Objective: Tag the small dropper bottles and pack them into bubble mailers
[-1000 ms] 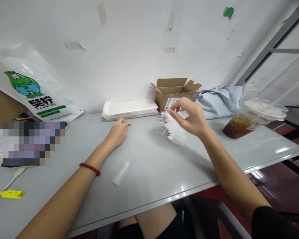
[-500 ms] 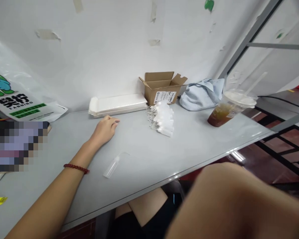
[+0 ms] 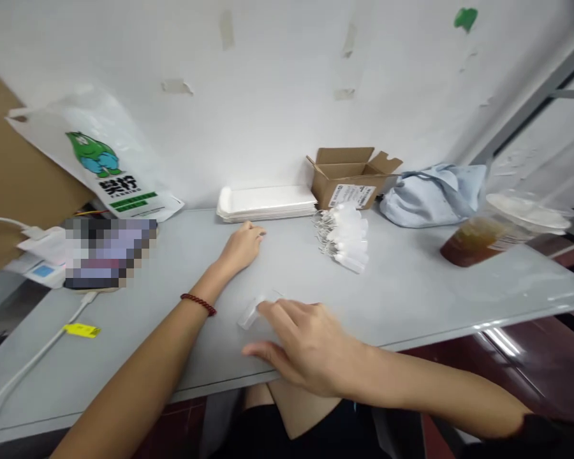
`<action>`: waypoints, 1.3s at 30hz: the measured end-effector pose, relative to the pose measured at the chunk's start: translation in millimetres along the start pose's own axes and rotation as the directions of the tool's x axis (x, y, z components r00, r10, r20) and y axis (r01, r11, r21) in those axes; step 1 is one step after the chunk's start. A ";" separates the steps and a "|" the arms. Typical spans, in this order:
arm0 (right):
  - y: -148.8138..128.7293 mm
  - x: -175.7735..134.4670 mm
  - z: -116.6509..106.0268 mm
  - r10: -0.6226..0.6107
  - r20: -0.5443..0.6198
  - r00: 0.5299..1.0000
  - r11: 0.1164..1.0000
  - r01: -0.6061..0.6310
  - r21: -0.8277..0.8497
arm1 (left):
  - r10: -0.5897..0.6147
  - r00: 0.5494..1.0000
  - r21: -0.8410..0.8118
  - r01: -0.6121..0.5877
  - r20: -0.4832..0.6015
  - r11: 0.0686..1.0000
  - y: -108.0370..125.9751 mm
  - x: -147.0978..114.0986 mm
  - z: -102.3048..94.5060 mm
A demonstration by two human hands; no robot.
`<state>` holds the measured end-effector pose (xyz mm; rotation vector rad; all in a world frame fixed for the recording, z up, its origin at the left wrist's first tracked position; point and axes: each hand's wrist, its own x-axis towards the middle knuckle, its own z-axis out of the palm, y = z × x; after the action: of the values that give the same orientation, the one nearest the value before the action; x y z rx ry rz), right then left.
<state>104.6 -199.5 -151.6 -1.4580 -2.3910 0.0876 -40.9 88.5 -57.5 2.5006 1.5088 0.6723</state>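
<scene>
Lettering stands largest on the white bag (image 3: 103,159), well left of the brown carton (image 3: 322,190): two big black characters, then blurred Latin capitals that we take for FANNING, over green bands whose print we cannot read. On the carton's front we see a white label (image 3: 356,196), its small print illegible to us. Well to the carton's left and nearer us, a yellow tag (image 3: 82,330) wraps a white cable.

Our clear tube (image 3: 249,314) lies on the worktop (image 3: 387,312), nearer us than the carton and left of it, just beyond our right hand (image 3: 310,344). That hand is spread, thumb apart, fingertips overlapping the tube; we cannot tell whether they touch. Our left hand (image 3: 243,247) rests loosely curled, left of the carton; whether it grips anything, we cannot tell.
</scene>
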 end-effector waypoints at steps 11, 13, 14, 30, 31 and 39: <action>-8.9 157.1 -92.6 -0.025 0.180 0.983 0.971 0.067 -0.231 | -0.030 0.999 0.039 0.029 0.045 0.999 5.2 -3.3 -3.3; -6.0 161.0 -88.4 -0.050 0.201 0.978 0.973 0.093 -0.213 | -0.032 0.998 0.045 0.030 0.049 0.999 5.6 -3.0 -3.6; -2.3 164.6 -89.9 -0.056 0.218 0.974 0.975 0.100 -0.197 | -0.033 0.998 0.046 0.030 0.052 0.998 5.5 -2.9 -3.6; 156.3 211.1 -89.0 0.023 -0.182 0.983 0.894 0.062 0.444 | -0.328 0.936 -0.614 0.185 -0.128 0.767 38.4 -10.2 -18.0; 156.4 210.4 -89.0 0.033 -0.170 0.985 0.874 0.054 0.483 | -0.321 0.944 -0.680 0.184 -0.079 0.710 43.2 -11.6 -19.6; 137.0 204.8 -102.0 0.140 -0.127 0.982 0.650 0.006 0.760 | -0.305 0.952 -0.803 0.203 0.028 0.560 58.3 -15.3 -26.7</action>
<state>168.4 31.6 -34.7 -1.0614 -1.7734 0.8444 -12.0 44.2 -18.2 1.5315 1.1598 1.1394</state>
